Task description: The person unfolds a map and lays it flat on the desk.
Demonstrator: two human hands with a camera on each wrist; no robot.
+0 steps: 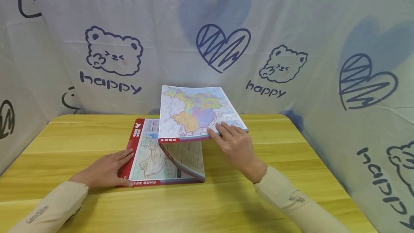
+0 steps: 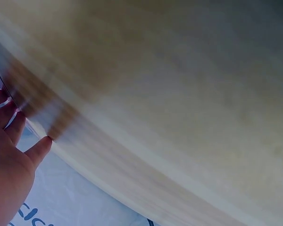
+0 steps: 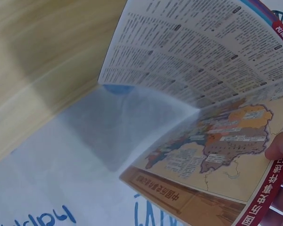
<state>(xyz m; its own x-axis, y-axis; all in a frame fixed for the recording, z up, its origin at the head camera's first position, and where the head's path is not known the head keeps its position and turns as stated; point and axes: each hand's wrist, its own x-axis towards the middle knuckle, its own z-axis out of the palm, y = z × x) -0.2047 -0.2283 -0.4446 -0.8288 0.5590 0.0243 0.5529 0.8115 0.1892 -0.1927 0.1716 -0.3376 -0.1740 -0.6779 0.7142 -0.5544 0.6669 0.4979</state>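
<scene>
Head view: folded map held part-open between two hands

Folded map (image 1: 153, 157) sits on the wooden table (image 1: 275, 193), its lower part flat and its upper panel (image 1: 200, 107) raised and tilted. At the map's left edge lies the left hand (image 1: 105, 170), fingers extended and resting along the red border rather than curled round it. At the map's raised near-right edge, the right hand (image 1: 237, 148) pinches the panel between thumb and fingers. A printed cloth (image 1: 168, 21) hangs behind the map.

If the left hand bears too lightly, a pull on the raised panel could drag the whole map sideways. Lifting from one edge might bend the panel or strain its crease; a loosened pinch would probably drop it onto the slanting middle leaf (image 1: 189, 157).

Only the right wrist view shows the raised panel's underside, a coloured map face (image 3: 236, 136) with the thumb (image 3: 281, 146) on it. The left wrist view is mostly blurred table; I cannot tell how firmly that hand presses.
</scene>
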